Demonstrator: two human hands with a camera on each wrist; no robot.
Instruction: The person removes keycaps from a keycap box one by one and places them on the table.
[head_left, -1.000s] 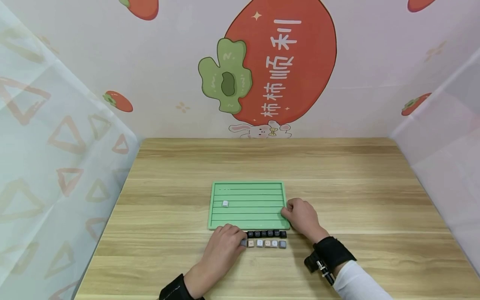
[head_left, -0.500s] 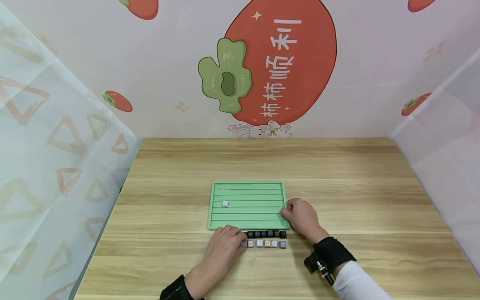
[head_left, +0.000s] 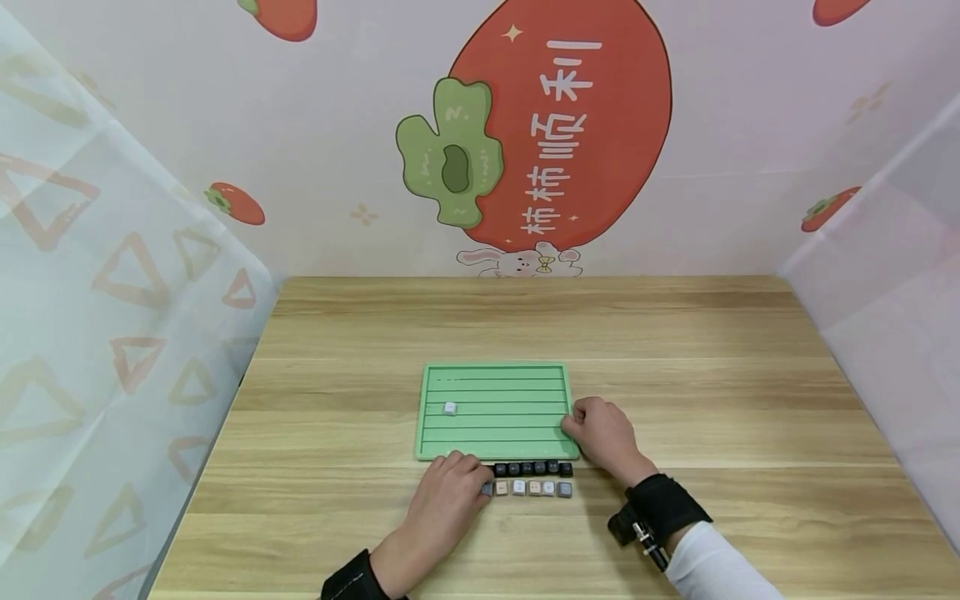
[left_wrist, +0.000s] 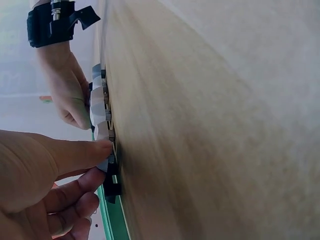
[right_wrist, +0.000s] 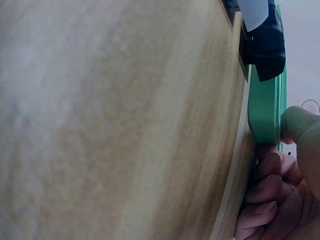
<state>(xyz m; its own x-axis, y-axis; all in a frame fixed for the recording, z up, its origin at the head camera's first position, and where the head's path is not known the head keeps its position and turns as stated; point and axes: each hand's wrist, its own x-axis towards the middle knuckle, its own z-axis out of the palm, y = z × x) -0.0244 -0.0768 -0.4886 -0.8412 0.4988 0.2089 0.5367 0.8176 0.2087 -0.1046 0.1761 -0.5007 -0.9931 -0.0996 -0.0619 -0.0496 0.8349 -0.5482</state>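
Note:
My left hand [head_left: 450, 498] pinches a grey keycap [head_left: 488, 489] between thumb and fingertips. This keycap sits at the left end of the front row of grey, white and beige keycaps [head_left: 535, 489] on the table. Behind that row runs a row of black keycaps [head_left: 527, 469], its left end partly covered by the hand. A green ridged board [head_left: 495, 364] lies just beyond, with one white keycap [head_left: 450, 408] on it. My right hand [head_left: 604, 435] grips the board's right edge; in the right wrist view the thumb [right_wrist: 295, 123] is on top and the fingers curl at its side.
The wooden table [head_left: 712, 367] extends around the board. A patterned back wall [head_left: 337, 150] and side sheets [head_left: 187, 275] border it. Black straps [head_left: 667, 506] with small cameras sit on the wrists.

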